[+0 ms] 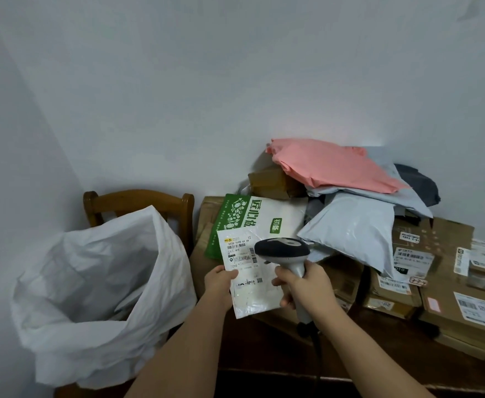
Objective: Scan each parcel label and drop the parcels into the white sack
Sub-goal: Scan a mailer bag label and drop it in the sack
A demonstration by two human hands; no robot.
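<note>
Table (278, 349): dark wood, taken as the landmark; most of its top is covered by parcels.
White sack (97, 282): stood open on a wooden chair (138, 201) just left of the table; some pale shapes can be made out inside, so a few parcels are judged already dropped.
Parcel heap (350, 202): soft mailers in pink, grey and white are piled at the table's back, with a green-printed bag (252, 216) in front of them and cardboard boxes (436, 285) along the table's right side; all of these are judged still to be scanned.
White parcel (250, 285): held over the table's left front edge, label (237, 249) turned up.
Scanner (283, 249): held above the table's front, head just over the label.
Left hand (221, 282): the white parcel's left edge is pinched.
Right hand (307, 285): clenched round the scanner's handle.
Progress: scan in hand; drop not yet made.
</note>
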